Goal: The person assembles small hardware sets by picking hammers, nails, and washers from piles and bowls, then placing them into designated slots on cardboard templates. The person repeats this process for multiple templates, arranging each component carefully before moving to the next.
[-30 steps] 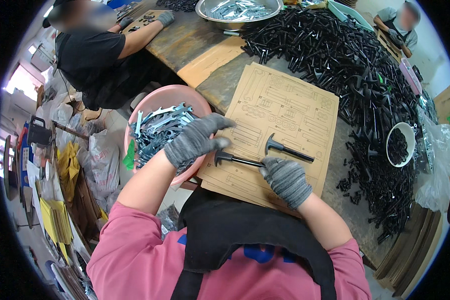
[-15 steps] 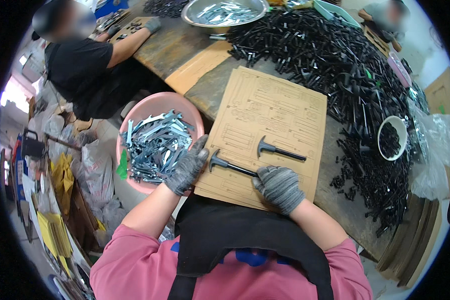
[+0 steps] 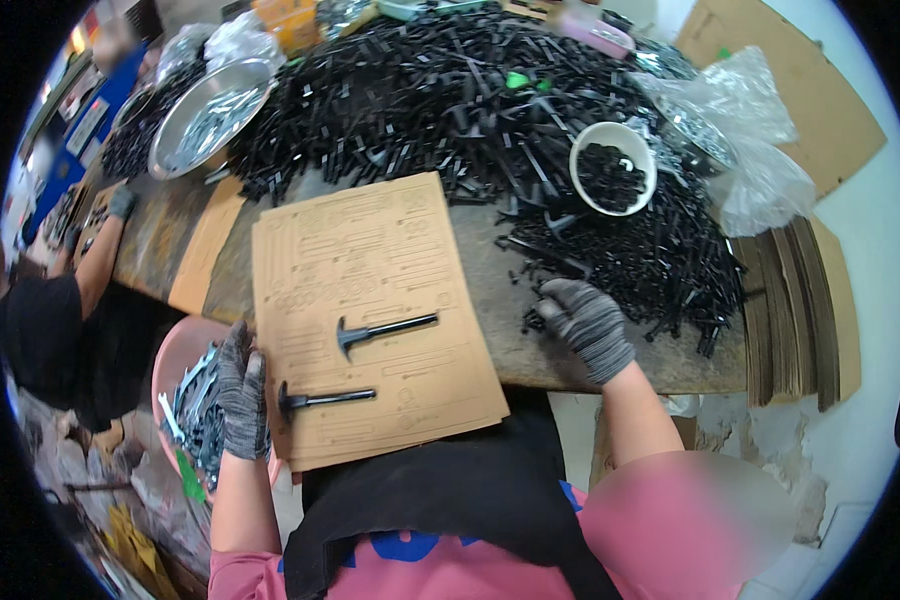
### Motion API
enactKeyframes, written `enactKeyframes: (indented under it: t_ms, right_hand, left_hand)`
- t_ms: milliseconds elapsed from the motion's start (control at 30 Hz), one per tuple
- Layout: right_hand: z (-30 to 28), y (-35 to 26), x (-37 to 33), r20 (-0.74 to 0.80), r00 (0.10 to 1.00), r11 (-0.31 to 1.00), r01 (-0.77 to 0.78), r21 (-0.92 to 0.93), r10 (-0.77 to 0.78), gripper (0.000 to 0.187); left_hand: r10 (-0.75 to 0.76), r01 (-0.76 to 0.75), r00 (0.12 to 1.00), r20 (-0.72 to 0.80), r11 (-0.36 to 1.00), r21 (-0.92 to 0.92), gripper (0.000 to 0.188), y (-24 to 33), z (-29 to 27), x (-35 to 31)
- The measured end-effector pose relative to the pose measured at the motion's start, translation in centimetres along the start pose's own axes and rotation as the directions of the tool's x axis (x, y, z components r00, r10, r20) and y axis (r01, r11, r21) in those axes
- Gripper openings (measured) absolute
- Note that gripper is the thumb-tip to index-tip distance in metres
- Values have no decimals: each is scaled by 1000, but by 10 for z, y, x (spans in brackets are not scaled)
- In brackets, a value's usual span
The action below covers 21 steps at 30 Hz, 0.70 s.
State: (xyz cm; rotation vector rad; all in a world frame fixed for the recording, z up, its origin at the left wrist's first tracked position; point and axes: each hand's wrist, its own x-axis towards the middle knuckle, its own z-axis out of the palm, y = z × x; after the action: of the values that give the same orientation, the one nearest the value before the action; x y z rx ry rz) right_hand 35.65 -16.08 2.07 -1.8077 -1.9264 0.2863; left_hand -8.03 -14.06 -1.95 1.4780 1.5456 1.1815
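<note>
The near T-shaped tool [image 3: 330, 397] was the likelier one to come to grief: its head lay close to the left edge of the cardboard stack [image 3: 370, 250], just beside the left grip [image 3: 240, 395], so a careless sweep of those gloved fingers could have knocked it askew or sent it off into the pink basin [image 3: 177, 345] of wrenches [image 3: 198, 385]. The stack itself reached past the near edge of the counter [image 3: 670, 372], toward the apron [image 3: 430, 470]; pressure on that overhang could have tipped the sheets and let both tools slide. On the right, the black parts [image 3: 660, 275] lay jumbled and alike, so the right grip [image 3: 585, 325], at their near left edge, might have caught several pieces at once or dragged strays across the counter.

Both tools rested on the printed top sheet, in its near half, well apart from the right grip. The far T-shaped tool [image 3: 395, 326] had its head at the left and its shaft running right, the free end slightly farther away. The near one pointed much the same way, its long axis almost straight left to right, with the head crosswise.

The left grip was flat, thumb a little apart from the fingers, nothing visible in it. The right one was curled palm down; whether it had closed on anything, I could not tell.
</note>
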Motion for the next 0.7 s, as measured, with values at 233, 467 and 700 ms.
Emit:
enactKeyframes:
  t_ms: [233,467,700]
  right_hand:
    - [-64,115,-11,-405,898,946,-265,-188,171,22]
    - [-110,187,72,-431,852,867,-430,-253,297,36]
    - [-108,214,132,-284,880,822,-462,-332,380,52]
  left_hand:
    - [250,-316,945,211,863,394,45,23,46,53]
    - [182,-404,913,365,520,752,54,7,80,107]
    - [233,-424,905,356,410,807,54,-15,86,106]
